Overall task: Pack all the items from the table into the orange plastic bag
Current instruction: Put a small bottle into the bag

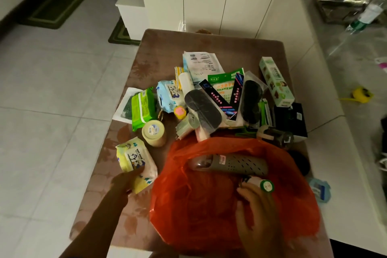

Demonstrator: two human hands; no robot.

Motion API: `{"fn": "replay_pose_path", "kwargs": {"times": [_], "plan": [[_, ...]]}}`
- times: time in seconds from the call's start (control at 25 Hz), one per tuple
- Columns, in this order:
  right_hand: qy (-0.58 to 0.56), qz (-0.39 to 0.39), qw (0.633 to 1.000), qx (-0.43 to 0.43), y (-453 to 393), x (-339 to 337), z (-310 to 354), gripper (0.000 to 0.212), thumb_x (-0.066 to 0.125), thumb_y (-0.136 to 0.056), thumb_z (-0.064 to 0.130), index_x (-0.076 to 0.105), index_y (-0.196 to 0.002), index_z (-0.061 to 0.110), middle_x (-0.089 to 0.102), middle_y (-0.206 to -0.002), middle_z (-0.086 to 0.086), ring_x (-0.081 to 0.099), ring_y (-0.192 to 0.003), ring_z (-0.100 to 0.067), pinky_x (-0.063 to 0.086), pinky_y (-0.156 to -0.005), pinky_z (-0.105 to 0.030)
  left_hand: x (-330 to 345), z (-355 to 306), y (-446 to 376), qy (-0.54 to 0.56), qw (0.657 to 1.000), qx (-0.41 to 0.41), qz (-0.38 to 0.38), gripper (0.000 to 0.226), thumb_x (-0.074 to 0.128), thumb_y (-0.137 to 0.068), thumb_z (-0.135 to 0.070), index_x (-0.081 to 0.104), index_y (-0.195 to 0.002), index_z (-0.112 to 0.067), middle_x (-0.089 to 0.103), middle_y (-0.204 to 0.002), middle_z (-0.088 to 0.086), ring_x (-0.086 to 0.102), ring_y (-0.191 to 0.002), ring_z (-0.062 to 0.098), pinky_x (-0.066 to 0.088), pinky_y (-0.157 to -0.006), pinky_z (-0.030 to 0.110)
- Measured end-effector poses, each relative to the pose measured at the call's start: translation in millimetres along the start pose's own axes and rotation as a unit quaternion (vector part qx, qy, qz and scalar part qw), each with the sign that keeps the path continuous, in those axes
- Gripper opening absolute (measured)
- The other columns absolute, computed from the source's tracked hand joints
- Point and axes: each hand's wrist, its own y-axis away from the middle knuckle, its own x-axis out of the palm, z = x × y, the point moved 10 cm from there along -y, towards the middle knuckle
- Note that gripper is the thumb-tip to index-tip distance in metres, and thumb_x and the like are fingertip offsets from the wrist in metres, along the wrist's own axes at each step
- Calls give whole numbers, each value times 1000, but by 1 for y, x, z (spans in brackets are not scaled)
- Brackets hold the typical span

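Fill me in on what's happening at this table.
A person is packing items into an orange plastic bag. The right hand holds a small green-capped bottle at the bag's mouth, where a grey perforated case already lies. The left hand grips a yellow wipes pack. Many items remain on the table.

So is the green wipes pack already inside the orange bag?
No, the green wipes pack lies on the table, beyond the orange bag.
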Motion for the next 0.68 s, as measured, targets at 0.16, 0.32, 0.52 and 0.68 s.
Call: {"fn": "replay_pose_path", "kwargs": {"times": [0.16,0.32,0.52,0.68], "plan": [[-52,84,995,23,10,33,-3,31,57,-78,17,60,-106,30,56,-115,26,57,-102,-3,34,-95,-6,-6,-15,-4,34,998,43,18,51,86,-56,-13,69,-103,-7,69,-117,22,68,-90,33,56,-81,45],[-131,133,978,92,10,36,-6,42,67,-75,12,58,-102,44,60,-106,33,59,-93,4,47,-80,-13,-17,-63,71,68,977,186,75,41,77,-69,-14,70,-109,-16,70,-115,19,70,-94,33,59,-72,43],[-584,235,687,363,1,95,25,82,93,-47,38,56,-120,33,69,-119,-3,68,-102,-23,57,-81,-37,53,-54,185,-72,924,179,329,77,91,-55,-29,61,-122,-8,72,-113,16,70,-100,36,60,-77,46],[-539,151,646,518,25,109,-12,65,87,-58,18,63,-118,16,74,-105,-11,71,-95,-31,57,-82,-49,111,-5,188,-286,889,118,336,29,57,-91,-7,63,-115,-23,73,-111,2,70,-98,17,56,-85,33]]}}
